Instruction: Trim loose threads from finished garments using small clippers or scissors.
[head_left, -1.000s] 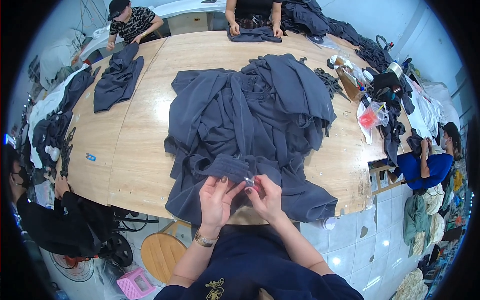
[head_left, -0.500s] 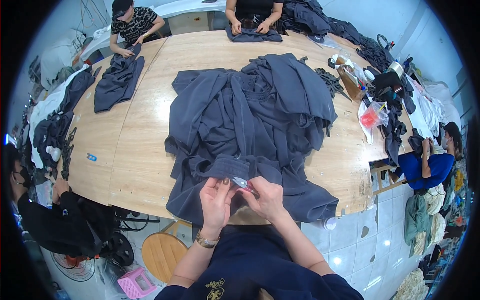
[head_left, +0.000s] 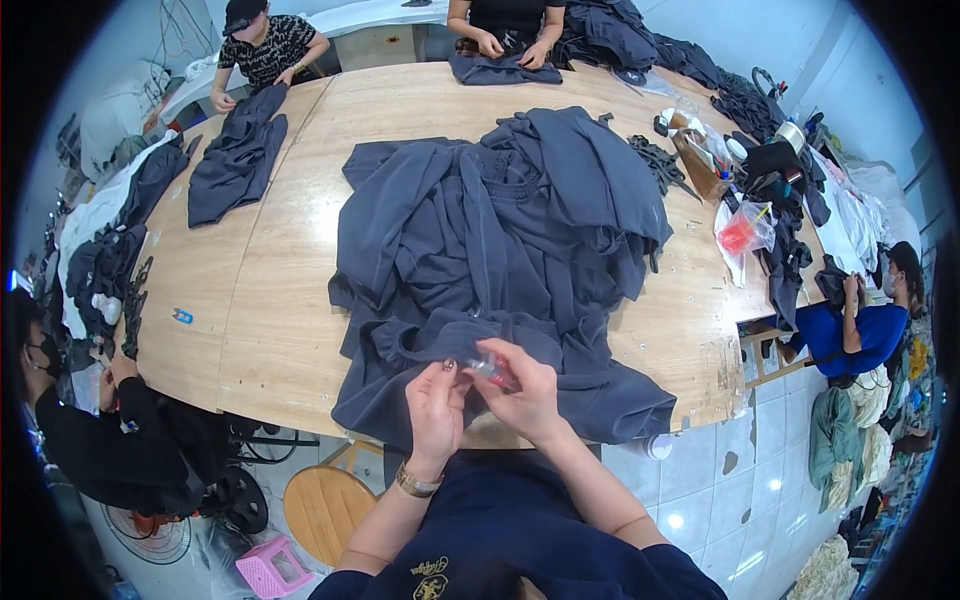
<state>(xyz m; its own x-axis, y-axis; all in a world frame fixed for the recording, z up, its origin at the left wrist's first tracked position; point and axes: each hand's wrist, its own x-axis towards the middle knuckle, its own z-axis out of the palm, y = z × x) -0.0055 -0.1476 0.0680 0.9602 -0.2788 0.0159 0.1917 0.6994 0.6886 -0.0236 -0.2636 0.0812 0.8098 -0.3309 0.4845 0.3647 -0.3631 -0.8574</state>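
Note:
Dark blue-grey elastic-waisted garments (head_left: 430, 235) lie heaped on the wooden table before me. At the heap's near edge, my left hand (head_left: 436, 408) is closed, thumb against fingers, over the cloth. What it pinches is too small or hidden to name. Close beside its fingertips, my right hand (head_left: 522, 396) grips small red-handled thread snips (head_left: 497, 370), blurred by motion, their blades pointing toward the left hand. Just beyond both hands the gathered cloth edge lies loosely folded.
Blue thread snips (head_left: 183, 315) lie at the table's left. A drink in a plastic bag (head_left: 738, 232) and clutter sit at the right. Several co-workers handle dark cloth around the table. A round wooden stool (head_left: 328, 512) and pink plastic stool (head_left: 272, 567) stand below left.
The waistband edge that was raised between my hands has dropped onto the heap. My right hand and the snips have shifted slightly up and left. The far-left co-worker's hands have moved apart.

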